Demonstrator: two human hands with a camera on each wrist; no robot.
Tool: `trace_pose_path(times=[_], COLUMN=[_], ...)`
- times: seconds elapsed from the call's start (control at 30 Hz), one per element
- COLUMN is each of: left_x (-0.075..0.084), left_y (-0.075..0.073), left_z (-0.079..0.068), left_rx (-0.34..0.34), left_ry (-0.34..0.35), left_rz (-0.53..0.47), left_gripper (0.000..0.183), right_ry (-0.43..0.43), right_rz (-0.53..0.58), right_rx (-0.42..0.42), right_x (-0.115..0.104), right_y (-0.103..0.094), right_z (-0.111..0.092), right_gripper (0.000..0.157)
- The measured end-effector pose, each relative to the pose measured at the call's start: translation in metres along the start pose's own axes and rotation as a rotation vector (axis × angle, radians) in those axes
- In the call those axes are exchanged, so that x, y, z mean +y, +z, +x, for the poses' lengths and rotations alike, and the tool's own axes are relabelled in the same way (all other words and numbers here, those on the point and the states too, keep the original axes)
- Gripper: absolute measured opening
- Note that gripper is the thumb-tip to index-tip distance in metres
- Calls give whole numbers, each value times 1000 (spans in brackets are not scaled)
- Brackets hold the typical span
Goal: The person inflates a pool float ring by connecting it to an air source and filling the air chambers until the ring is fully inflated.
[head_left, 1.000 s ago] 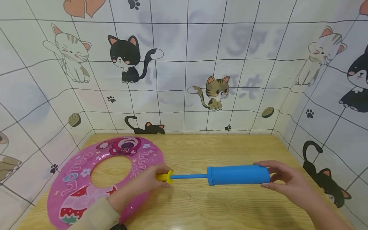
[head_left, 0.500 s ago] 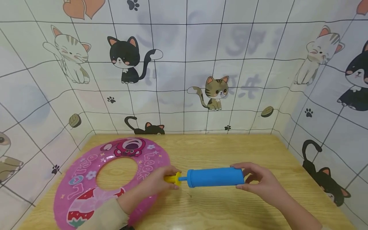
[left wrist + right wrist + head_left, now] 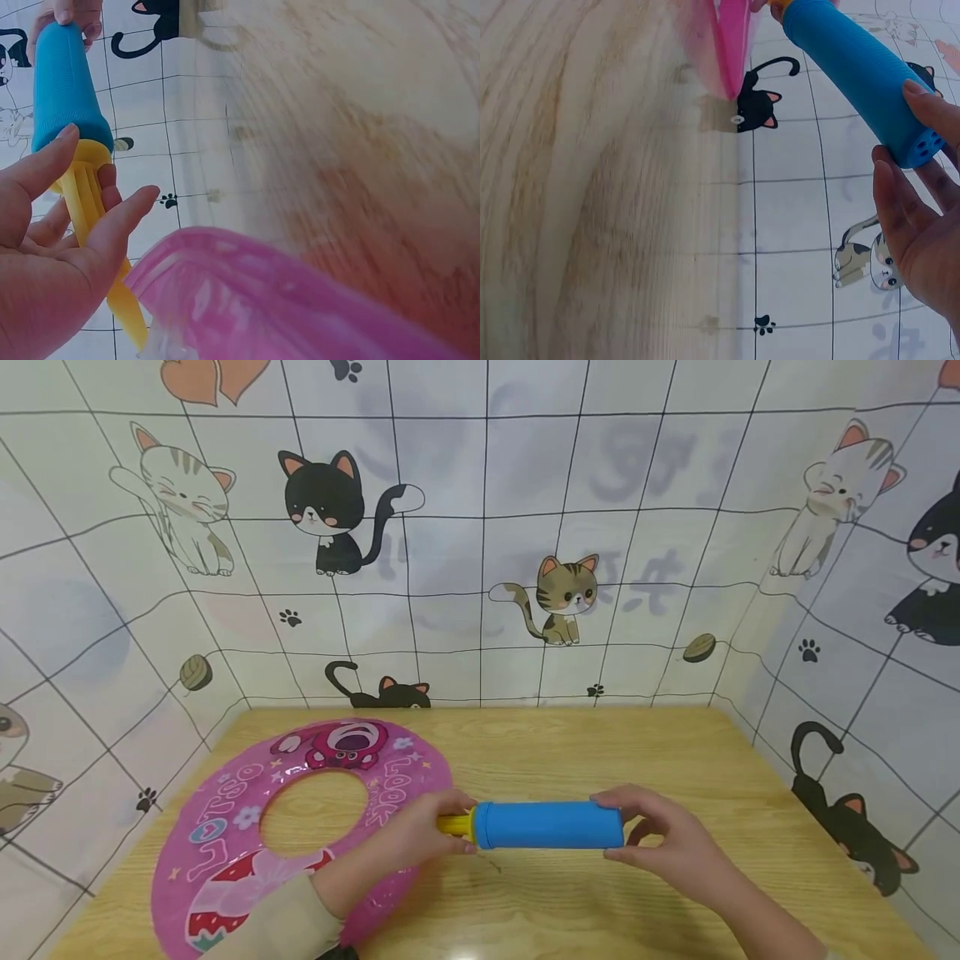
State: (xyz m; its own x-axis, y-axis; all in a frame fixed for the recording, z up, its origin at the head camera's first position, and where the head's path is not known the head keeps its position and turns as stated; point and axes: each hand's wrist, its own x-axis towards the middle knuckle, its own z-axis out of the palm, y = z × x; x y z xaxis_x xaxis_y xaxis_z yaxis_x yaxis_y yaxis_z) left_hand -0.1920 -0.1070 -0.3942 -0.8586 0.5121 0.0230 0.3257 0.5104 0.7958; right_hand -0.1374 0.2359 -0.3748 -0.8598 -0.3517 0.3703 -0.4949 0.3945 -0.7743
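A hand pump with a blue barrel point(image 3: 551, 825) is held level above the table, its yellow end point(image 3: 456, 826) toward the left. My left hand point(image 3: 408, 837) grips that yellow end, thumb and fingers around it in the left wrist view. There the yellow part narrows to a nozzle point(image 3: 129, 311) whose tip meets clear plastic point(image 3: 169, 343) on the pink swim ring point(image 3: 225, 262). Thumb and fingertips of my right hand point(image 3: 663, 831) pinch the barrel's right end, which has several small holes point(image 3: 928, 144). The barrel sits right against the yellow collar; no rod shows between them.
The swim ring, inflated and printed with a bear and strawberries, lies on the left of the wooden table point(image 3: 600, 752), partly under my left forearm. White cat-print sheeting point(image 3: 450, 552) rises at the back and both sides.
My right hand has moved left, sliding the blue barrel over its rod until it meets the yellow collar. My left hand and the ring have shifted slightly right.
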Motion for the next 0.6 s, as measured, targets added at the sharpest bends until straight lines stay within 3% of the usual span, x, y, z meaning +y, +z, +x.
trace_pose_path(times=[0.3,0.6], left_x=[-4,-16], left_y=[-10,-24], left_z=[-1,-5], left_rx=[8,15], left_ry=[-37,-29], left_rz=[0,-22], left_gripper=[47,49], right_ry=[-25,-4], right_rz=[-94,-140], right_rx=[69,114], right_x=[6,11], right_y=[-31,-59], right_z=[-17,-35], right_gripper=[58,61])
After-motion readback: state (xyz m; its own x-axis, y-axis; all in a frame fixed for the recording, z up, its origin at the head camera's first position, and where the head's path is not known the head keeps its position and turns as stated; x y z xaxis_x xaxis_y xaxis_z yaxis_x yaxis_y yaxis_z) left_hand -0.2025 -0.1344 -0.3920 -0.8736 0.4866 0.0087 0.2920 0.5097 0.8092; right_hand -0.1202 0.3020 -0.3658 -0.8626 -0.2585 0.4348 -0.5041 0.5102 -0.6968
